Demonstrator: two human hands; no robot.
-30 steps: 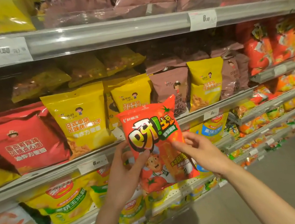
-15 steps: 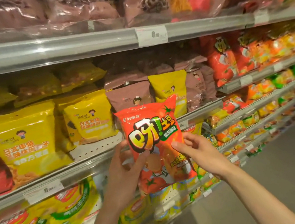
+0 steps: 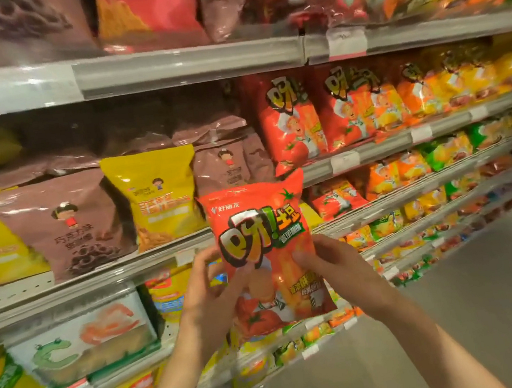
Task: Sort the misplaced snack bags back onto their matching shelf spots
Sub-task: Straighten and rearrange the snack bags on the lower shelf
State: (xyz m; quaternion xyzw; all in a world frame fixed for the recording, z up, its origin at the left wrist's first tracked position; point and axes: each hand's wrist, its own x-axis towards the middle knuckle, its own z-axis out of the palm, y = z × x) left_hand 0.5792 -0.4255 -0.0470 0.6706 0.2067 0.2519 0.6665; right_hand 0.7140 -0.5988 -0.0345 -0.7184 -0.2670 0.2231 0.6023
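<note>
Red snack bag [image 3: 264,251] upright between left hand [image 3: 210,302] and right hand [image 3: 334,268], both clasping its lower half

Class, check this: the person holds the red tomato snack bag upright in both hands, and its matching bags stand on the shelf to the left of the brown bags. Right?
Not quite. In the head view, both the left hand and right hand hold the red tomato snack bag upright, but the matching bags stand to the right of the brown bags.
</note>
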